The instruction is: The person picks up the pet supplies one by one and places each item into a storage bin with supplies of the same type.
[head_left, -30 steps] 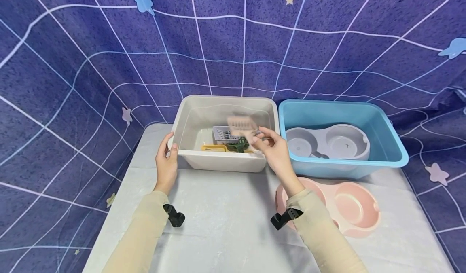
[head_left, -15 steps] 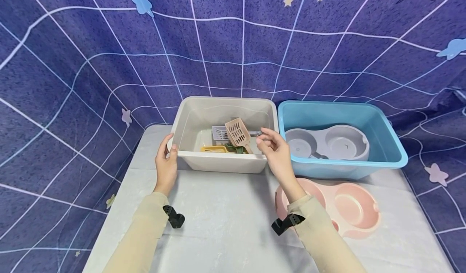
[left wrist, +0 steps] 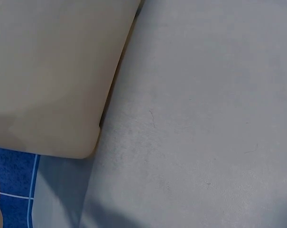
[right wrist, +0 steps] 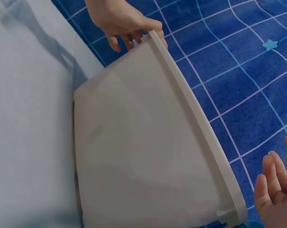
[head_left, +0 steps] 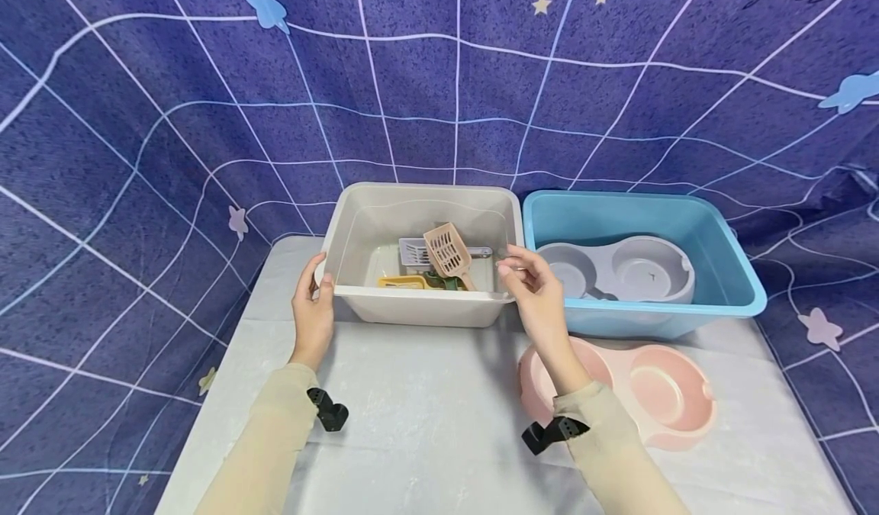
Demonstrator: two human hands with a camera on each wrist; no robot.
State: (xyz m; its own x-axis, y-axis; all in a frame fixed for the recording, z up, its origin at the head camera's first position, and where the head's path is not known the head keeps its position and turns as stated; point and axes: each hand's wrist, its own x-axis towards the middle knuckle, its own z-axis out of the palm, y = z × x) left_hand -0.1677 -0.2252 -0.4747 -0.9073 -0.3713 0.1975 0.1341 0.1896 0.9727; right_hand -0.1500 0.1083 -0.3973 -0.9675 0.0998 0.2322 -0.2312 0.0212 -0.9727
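A beige litter box stands at the back middle of the table. Inside it lie a tan slotted litter scoop, a grey litter scoop, a yellow scoop and something dark green partly covered by the tan scoop. My left hand grips the box at its front left corner, thumb over the rim; the right wrist view shows those fingers at the corner. My right hand is at the front right corner with bent, spread fingers and nothing in them; in the right wrist view it appears beside the rim.
A blue litter box stands right beside the beige one, with a grey double pet bowl inside. In front of it lies a pink double pet bowl, partly under my right forearm. A starry blue curtain hangs behind the table.
My right hand has let go of the tan scoop, which now lies in the beige box. That hand has moved right to the front right corner. My left hand stays put.
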